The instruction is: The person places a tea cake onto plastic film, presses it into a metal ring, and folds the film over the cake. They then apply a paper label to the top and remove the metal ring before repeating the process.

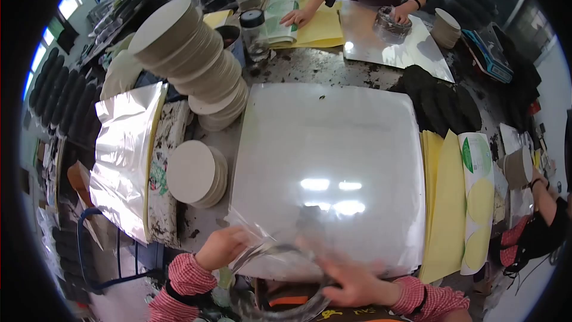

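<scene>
The dark ring point(240, 299) is located at the near edge of the sheet stack point(328, 137), directly in front of the operator, with part of it extending past the edge. The left hand point(225, 247) has its fingertips together on clear film point(257, 234) at the ring's upper left. The right hand point(356, 281) is at the ring's right side; motion blur prevents determining whether its fingers are clamped on the ring. Left of the sheet stack stand a short disc stack point(193, 173) and a taller, leaning disc stack point(193, 62). To the right lie yellow sheets point(444, 209) and a label strip point(478, 170).
</scene>
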A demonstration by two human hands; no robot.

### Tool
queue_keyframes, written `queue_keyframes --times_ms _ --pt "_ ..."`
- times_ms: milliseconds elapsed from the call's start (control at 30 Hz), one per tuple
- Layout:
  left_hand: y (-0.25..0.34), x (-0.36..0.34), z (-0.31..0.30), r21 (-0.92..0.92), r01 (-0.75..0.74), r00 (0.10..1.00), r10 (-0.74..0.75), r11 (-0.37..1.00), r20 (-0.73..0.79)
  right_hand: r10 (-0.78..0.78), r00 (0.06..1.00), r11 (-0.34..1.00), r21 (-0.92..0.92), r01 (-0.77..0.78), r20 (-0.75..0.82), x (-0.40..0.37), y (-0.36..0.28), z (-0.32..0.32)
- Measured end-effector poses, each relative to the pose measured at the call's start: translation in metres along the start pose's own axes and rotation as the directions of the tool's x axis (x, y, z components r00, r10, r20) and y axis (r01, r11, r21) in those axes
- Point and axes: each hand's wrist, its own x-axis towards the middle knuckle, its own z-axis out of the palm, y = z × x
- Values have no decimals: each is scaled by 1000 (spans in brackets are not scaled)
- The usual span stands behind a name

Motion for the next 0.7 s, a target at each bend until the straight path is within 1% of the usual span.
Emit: queue_keyframes --times_ms 33,67,100,133,167,200,233,267,300,333,367,400,433,467,500,533,567,633,667,700 --pt "13 11 -14 -77 98 976 -111 992 -188 -158 987 987 -11 158 -38 15 -3 23" --pt "23 19 -31 -174 172 906 -225 970 -359 -275 961 921 -281 269 18 24 7 28" --pt "33 14 -37 -74 101 921 -121 992 -371 -357 929 775 -524 353 99 34 17 29" --pt "38 5 -32 44 18 951 -4 999 -308 -364 928 769 -538 345 76 43 26 26" --pt "39 -5 -21 176 -41 979 75 983 -189 -339 932 903 -321 285 -127 50 37 16" --pt "38 -8 -6 230 -75 981 113 970 -156 -264 916 965 -73 254 -303 55 50 2" --pt "32 -7 11 288 -86 979 134 954 -152 -135 885 950 195 243 -445 55 62 -8" --pt "20 -6 28 272 -44 993 71 961 -93 36 842 852 457 256 -539 52 73 -13" --pt "13 1 31 263 -4 999 12 965 -30 223 786 676 672 301 -577 49 82 -16" --pt "6 3 24 272 -25 999 33 962 -23 122 841 898 420 133 -527 48 91 -19" --pt "8 8 6 245 50 990 -16 968 -141 -103 754 995 -57 87 -648 41 103 -9" --pt "10 14 -11 197 123 964 -69 973 -258 -350 687 856 -515 -41 -637 24 114 8" --pt "4 24 -32 239 28 870 94 971 -484 -381 772 806 -592 9 -508 -9 114 29" --pt "-5 19 -39 365 394 805 -125 844 -580 -396 843 749 -660 67 -365 -45 107 46" --pt "-18 30 -46 407 578 727 -221 707 -649 -461 874 699 -670 250 -155 -73 116 50" --pt "-40 21 -42 438 571 779 -290 695 -556 -454 877 689 -686 236 -154 -93 109 30" --pt "-51 15 -32 432 560 779 -273 707 -564 -396 896 725 -667 170 -203 -107 95 6" --pt "-63 6 -21 538 584 798 -312 608 -515 -262 910 805 -593 23 -320 -131 73 -38" --pt "-59 6 -21 541 570 808 -302 619 -505 -285 875 700 -708 -89 -391 -136 99 -72" --pt "-53 7 -24 485 619 780 -409 618 -474 -106 768 819 -494 -293 -631 -111 85 -129"
